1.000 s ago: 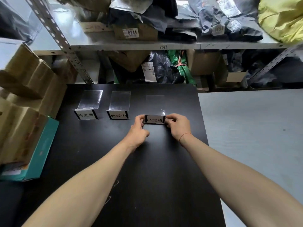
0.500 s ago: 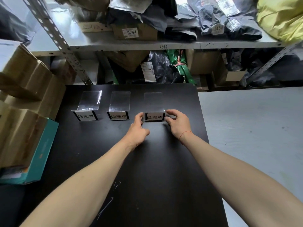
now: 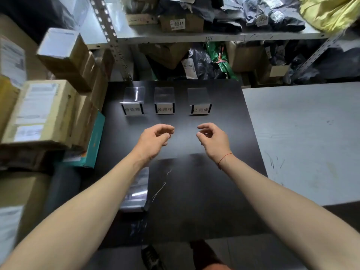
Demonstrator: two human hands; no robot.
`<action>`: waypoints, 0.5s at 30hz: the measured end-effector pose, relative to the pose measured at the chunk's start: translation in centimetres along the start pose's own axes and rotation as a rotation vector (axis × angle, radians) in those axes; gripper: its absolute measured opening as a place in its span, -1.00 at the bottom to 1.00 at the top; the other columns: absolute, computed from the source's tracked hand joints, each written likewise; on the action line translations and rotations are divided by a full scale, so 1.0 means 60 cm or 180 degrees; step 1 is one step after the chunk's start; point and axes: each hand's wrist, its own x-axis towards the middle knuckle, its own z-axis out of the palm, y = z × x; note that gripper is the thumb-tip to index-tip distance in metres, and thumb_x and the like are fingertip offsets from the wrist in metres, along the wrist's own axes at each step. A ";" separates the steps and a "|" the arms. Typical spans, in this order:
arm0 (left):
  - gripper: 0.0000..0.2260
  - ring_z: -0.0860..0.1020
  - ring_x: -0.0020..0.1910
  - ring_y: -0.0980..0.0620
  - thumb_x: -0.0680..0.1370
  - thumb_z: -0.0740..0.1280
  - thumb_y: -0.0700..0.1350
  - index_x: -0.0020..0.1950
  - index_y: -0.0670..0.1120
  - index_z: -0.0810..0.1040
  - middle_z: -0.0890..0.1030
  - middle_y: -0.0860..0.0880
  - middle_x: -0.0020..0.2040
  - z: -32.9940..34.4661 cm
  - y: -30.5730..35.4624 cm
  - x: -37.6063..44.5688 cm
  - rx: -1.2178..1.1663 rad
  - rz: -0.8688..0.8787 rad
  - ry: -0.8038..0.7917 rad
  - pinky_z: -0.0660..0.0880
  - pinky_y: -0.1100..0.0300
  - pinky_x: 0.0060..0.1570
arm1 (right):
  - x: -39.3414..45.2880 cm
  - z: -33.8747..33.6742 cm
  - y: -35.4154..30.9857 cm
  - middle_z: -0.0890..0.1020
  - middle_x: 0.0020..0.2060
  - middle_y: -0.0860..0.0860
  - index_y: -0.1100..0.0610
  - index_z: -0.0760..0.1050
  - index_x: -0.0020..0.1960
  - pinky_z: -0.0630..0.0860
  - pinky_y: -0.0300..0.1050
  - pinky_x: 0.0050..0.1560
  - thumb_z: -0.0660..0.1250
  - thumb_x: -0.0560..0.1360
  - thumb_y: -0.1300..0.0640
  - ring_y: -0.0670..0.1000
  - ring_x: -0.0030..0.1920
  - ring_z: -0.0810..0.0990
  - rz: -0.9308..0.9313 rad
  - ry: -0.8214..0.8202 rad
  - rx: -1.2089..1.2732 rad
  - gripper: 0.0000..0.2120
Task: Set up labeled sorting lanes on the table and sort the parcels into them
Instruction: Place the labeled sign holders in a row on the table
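Observation:
Three clear acrylic sign stands with white labels stand in a row at the far end of the black table [image 3: 194, 191]: the left sign [image 3: 133, 109], the middle sign [image 3: 164, 109] and the right sign [image 3: 200, 109]. My left hand [image 3: 153, 140] and my right hand [image 3: 212, 139] hover over the table a little nearer than the signs, touching nothing, fingers loosely curled and apart. A pile of cardboard parcels [image 3: 44, 112] sits to the left of the table, with a teal box [image 3: 92, 141] at its foot.
A metal shelf rack [image 3: 194, 36] behind the table holds boxes and grey mailer bags. A grey-white table [image 3: 303, 137] adjoins on the right. A clear plastic item [image 3: 136, 191] lies under my left forearm. My shoes show below the table's near edge.
Both hands have let go of the right sign and drawn back toward me. That sign now stands in line with the other two. The camera has tilted down.

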 end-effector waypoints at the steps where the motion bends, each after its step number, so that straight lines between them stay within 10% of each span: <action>1: -0.73 0.63 0.07 0.05 0.65 0.27 -0.37 0.24 -0.17 0.67 0.72 -0.10 0.15 -0.021 -0.007 -0.027 0.0011 0.0014 0.0034 0.58 0.32 -0.06 | -0.027 0.016 -0.007 0.69 -0.10 -0.03 -0.03 0.65 0.07 0.67 0.12 0.11 0.46 0.54 0.18 0.05 -0.05 0.68 -0.0010 -0.0058 0.0004 -0.84; 7: -0.76 0.67 0.07 -0.06 0.65 0.30 -0.24 0.11 0.04 0.71 0.73 0.03 0.10 -0.142 -0.109 -0.150 0.0478 -0.0307 0.0367 0.63 -0.06 0.14 | -0.179 0.126 -0.023 0.65 -0.13 0.03 0.07 0.64 0.11 0.67 0.20 0.09 0.40 0.59 0.23 0.01 -0.17 0.62 0.0183 -0.0547 0.0038 -0.86; 15: -0.57 0.55 0.32 -0.12 0.60 0.19 -0.27 0.44 -0.03 0.54 0.61 -0.07 0.35 -0.181 -0.244 -0.276 0.1246 -0.1170 0.0349 0.44 0.15 0.24 | -0.331 0.237 0.025 0.59 0.10 0.02 0.01 0.52 0.35 0.60 -0.05 0.22 0.47 0.48 0.27 0.06 0.04 0.63 0.0487 -0.1555 -0.1079 -0.53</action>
